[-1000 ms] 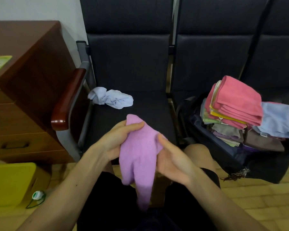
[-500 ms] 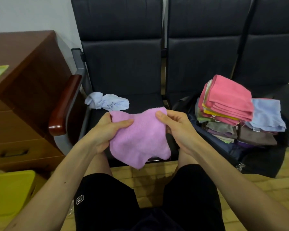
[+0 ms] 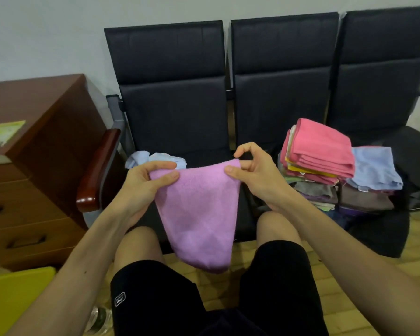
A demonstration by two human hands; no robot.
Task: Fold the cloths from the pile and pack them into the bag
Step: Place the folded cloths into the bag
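A lilac cloth [image 3: 199, 214] hangs between my knees, held up by its top edge. My left hand [image 3: 146, 185] pinches its left corner and my right hand [image 3: 250, 170] pinches its right corner. A crumpled pale blue cloth [image 3: 141, 157] lies on the left chair seat behind my left hand, partly hidden by it. To the right, a stack of folded cloths [image 3: 320, 154], pink on top, with a folded light blue one [image 3: 374, 168] beside it, sits in a dark open bag [image 3: 386, 229] on the floor.
Three dark chairs [image 3: 177, 112] stand against the wall. A wooden armrest [image 3: 97, 170] and a brown drawer cabinet [image 3: 32, 166] are at the left. A yellow object [image 3: 12, 299] lies at the bottom left, and a bottle [image 3: 100, 318] lies on the floor.
The lilac cloth was bunched in both hands; my hands have moved apart and up, and it now hangs spread from its top corners. The view has tilted upward.
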